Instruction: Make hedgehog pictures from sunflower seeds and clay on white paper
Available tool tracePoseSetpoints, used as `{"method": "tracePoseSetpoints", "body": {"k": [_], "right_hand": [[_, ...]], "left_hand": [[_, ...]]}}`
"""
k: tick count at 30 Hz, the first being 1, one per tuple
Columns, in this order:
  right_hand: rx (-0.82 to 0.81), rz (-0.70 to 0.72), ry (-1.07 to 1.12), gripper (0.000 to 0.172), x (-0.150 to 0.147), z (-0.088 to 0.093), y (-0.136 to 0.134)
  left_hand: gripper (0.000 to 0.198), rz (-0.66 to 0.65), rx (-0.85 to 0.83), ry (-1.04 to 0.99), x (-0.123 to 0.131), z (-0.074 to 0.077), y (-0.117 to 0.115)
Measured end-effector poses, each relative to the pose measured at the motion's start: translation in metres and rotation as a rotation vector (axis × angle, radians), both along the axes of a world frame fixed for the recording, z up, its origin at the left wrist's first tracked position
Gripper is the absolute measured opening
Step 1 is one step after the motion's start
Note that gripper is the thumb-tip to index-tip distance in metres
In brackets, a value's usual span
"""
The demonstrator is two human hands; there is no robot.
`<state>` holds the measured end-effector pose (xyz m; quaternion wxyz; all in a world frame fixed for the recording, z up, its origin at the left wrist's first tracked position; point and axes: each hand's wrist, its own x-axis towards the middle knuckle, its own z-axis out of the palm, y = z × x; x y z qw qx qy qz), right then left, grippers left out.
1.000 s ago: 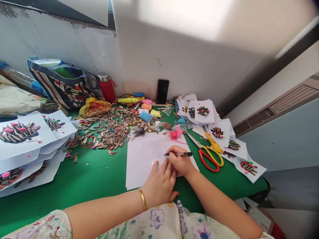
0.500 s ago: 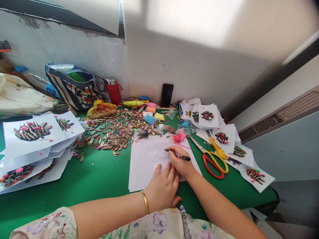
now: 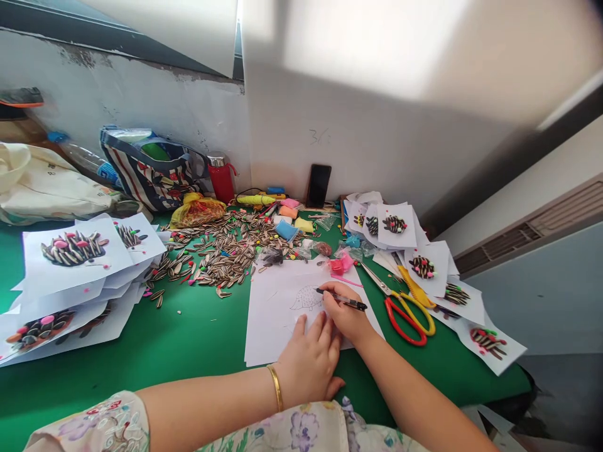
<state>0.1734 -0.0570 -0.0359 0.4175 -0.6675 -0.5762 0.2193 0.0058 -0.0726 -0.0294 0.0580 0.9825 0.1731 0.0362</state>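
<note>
The person's right hand is clamped on a black pen, whose tip sits just beside a small hedgehog outline drawn on a white sheet of paper. The left hand lies open and palm down, with its fingertips pressing on the lower part of the sheet and its heel on the table. The two hands are just beside each other, and a gold bangle circles the left wrist.

The sheet lies near the front edge of the green table, around the middle. Just right of it are red-and-yellow scissors, with cards bearing seed-and-clay hedgehogs scattered beyond them toward the right corner. Pink clay in a clear bag sits at the sheet's far edge. Striped sunflower seeds spread across the back of the table, beside blocks of coloured clay. Printed hedgehog pictures overlap at the left edge. Along the back edge stand an upright phone, a red flask and a striped bag.
</note>
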Motion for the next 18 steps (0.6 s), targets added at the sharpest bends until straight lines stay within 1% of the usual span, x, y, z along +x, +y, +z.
{"method": "tracePoseSetpoints", "body": {"k": [9, 18], "right_hand": [[-0.017, -0.001, -0.007, 0.019, -0.0009, -0.0002, 0.0002], [-0.035, -0.03, 0.036, 0.019, 0.0009, 0.0008, -0.0023]], "left_hand": [[0.079, 0.001, -0.021, 0.016, 0.0001, 0.0044, -0.0004], [0.077, -0.009, -0.008, 0.015, -0.0005, 0.0027, 0.0013]]}}
